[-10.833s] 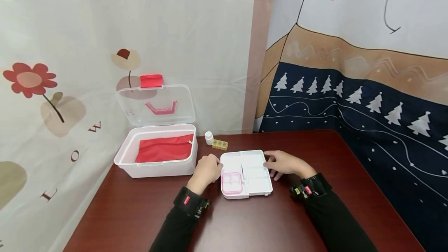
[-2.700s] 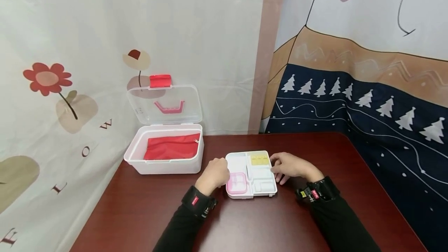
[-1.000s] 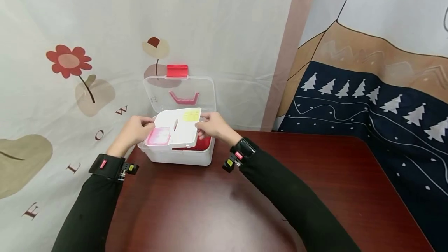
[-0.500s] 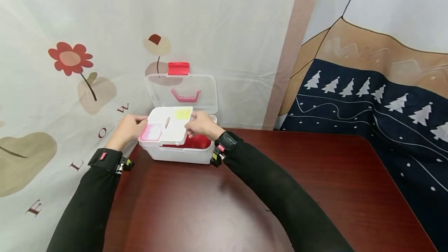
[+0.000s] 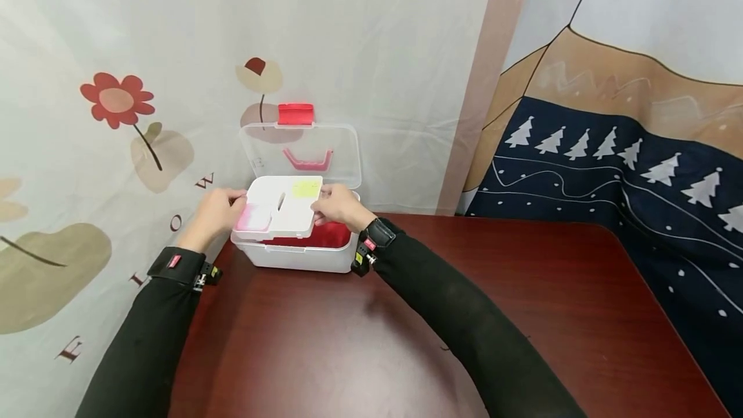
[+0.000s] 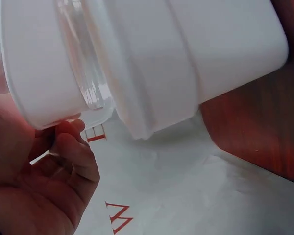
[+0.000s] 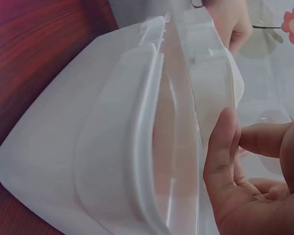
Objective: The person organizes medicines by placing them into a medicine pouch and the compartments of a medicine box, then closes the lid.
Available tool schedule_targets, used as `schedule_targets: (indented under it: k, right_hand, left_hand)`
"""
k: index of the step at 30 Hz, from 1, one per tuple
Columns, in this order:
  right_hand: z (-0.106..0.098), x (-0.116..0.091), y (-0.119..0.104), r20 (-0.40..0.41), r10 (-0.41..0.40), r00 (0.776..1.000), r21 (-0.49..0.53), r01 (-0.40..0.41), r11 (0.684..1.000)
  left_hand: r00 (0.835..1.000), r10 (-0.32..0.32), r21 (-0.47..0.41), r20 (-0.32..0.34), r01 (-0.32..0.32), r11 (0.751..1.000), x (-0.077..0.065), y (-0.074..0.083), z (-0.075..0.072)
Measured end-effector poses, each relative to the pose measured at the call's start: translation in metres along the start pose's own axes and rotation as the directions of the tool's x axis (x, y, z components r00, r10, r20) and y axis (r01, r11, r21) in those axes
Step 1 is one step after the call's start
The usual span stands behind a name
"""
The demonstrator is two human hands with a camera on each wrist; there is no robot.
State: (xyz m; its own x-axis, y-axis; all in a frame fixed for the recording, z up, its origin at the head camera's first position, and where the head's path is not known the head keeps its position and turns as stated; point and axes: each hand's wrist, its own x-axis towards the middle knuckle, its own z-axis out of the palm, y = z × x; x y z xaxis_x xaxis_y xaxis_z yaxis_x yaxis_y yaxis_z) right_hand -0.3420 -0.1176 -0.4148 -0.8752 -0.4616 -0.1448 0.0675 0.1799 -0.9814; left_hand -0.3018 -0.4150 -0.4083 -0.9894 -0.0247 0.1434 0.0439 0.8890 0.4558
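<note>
Both hands hold a flat white compartment case (image 5: pixel 296 211) above the open storage box (image 5: pixel 296 259). A pink-lidded section (image 5: pixel 253 217) shows at the case's front left, a yellow block (image 5: pixel 306 188) at its back right. My left hand (image 5: pixel 211 215) pinches the left end; in the left wrist view, the left fingertips (image 6: pixel 71 128) are at the case's lower corner. At the opposite end my right hand (image 5: pixel 342 205) grips the edge between thumb and fingers. The right wrist view shows a gap between the case (image 7: pixel 213 83) and the box rim (image 7: pixel 144 127). A red zip pouch (image 5: pixel 333 235) lies inside the box, partly hidden.
The box's clear lid (image 5: pixel 342 147), with a pink handle (image 5: pixel 307 161) and a red latch (image 5: pixel 296 113), stands raised against the printed curtain (image 5: pixel 395 82). Dark red table surface (image 5: pixel 325 340) extends in front and to the right.
The case has left the table and moved left over the storage box, both hands with it. Earlier the yellow block and a white bottle stood behind it; the bottle is out of sight.
</note>
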Motion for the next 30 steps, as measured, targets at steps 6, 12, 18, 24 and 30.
schedule_targets:
  k: [6, 12, 18, 24, 30]
  right_hand:
    - [0.002, 0.003, 0.003, 0.004, 0.004, 1.0, 0.009, -0.004, 1.0]
    - [0.006, 0.0, 0.005, 0.003, 0.005, 1.0, 0.024, -0.005, 1.0]
    - [0.009, -0.004, 0.005, 0.003, -0.012, 1.0, 0.042, 0.012, 0.999]
    - [0.008, -0.003, 0.008, 0.009, -0.017, 1.0, 0.024, 0.017, 1.0]
    - [0.01, 0.0, 0.011, 0.018, 0.028, 0.999, 0.044, -0.029, 0.999]
  left_hand:
    - [0.998, -0.023, 0.018, 0.058, 0.022, 1.0, 0.006, -0.002, 0.0]
    - [0.997, -0.025, 0.02, 0.071, 0.024, 1.0, 0.001, -0.006, 0.003]
    - [0.998, -0.001, 0.02, 0.06, 0.0, 1.0, -0.001, -0.006, 0.001]
    - [0.997, -0.011, 0.048, 0.078, 0.008, 0.999, -0.001, -0.006, 0.005]
    - [0.997, -0.008, 0.028, 0.075, 0.006, 1.0, 0.0, -0.01, 0.01]
